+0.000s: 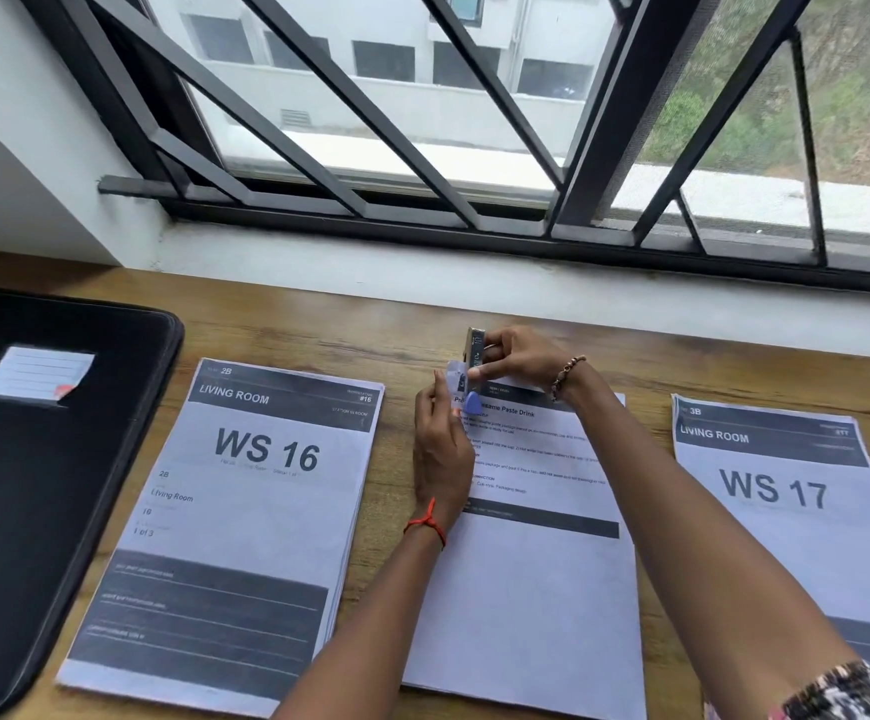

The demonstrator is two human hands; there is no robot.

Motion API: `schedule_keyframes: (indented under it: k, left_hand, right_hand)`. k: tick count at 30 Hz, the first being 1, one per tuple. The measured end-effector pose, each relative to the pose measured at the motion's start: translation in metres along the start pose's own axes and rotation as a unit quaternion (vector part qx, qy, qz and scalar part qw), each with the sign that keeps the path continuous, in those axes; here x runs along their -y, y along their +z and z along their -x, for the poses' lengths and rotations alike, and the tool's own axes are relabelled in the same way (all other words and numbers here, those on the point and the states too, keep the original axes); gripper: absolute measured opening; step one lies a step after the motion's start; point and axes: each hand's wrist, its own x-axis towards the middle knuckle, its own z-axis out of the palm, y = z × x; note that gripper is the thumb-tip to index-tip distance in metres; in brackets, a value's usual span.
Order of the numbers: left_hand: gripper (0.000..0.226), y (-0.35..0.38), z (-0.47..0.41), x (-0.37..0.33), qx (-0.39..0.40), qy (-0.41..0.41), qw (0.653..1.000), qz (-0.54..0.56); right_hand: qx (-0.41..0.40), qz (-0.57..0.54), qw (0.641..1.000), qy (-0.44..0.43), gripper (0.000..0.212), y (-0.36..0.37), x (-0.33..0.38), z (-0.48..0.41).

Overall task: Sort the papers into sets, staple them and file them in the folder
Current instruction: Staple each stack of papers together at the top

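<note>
Over the middle papers [526, 589], right hand [518, 356] grips the stapler [475, 356], left hand [440, 444] pinches their corner, hiding the heading; folder [32, 485] cut off left

Both bare forearms reach forward and converge. Left hand [440, 449], back facing up, pinches a paper corner [454, 376] between thumb and fingers; right hand [518, 358], fingers curled, grips a stapler [475, 350] just above it.

The folder [32, 511] runs off the left edge, the right stack [786, 553] off the right. The left hand [440, 454] hides part of the middle stack's [526, 589] left edge, the right hand [521, 356] part of the stapler [475, 350].
</note>
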Motion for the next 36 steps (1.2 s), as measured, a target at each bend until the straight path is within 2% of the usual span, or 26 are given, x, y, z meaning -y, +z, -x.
schedule_keyframes:
  k: [6, 11, 14, 19, 24, 27, 31, 36]
  left_hand:
    - [0.046, -0.012, -0.011, -0.01, 0.072, -0.092, 0.991, 0.06]
    - [0.018, -0.023, -0.035, -0.016, 0.134, -0.147, 0.977, 0.073]
    - [0.012, -0.022, -0.04, -0.017, 0.152, -0.175, 0.97, 0.069]
    - [0.015, -0.016, -0.04, -0.018, 0.138, -0.171, 0.976, 0.014]
    - [0.013, -0.012, -0.041, -0.025, 0.108, -0.188, 0.976, 0.005]
    - [0.012, -0.01, -0.041, -0.025, 0.097, -0.181, 0.979, -0.002]
    - [0.014, -0.008, -0.038, -0.021, 0.076, -0.182, 0.98, 0.002]
    - [0.015, -0.011, -0.039, -0.019, 0.088, -0.178, 0.98, 0.01]
  right_hand:
    - [-0.01, -0.002, 1.0, 0.001, 0.013, 0.004, -0.003, -0.002]
    - [-0.039, -0.009, 0.999, 0.005, 0.021, 0.005, -0.004, -0.001]
    - [-0.061, -0.023, 0.998, -0.001, 0.015, 0.008, -0.006, 0.001]
    - [-0.092, -0.056, 0.994, -0.009, 0.017, 0.011, -0.012, 0.0]
    - [-0.128, -0.085, 0.988, -0.013, 0.021, 0.014, -0.014, -0.001]
    - [-0.143, -0.098, 0.985, -0.011, 0.016, 0.017, -0.012, -0.002]
    - [-0.169, -0.108, 0.98, -0.016, 0.023, 0.023, -0.013, -0.001]
    - [-0.142, -0.115, 0.983, -0.011, 0.027, 0.021, -0.013, 0.001]
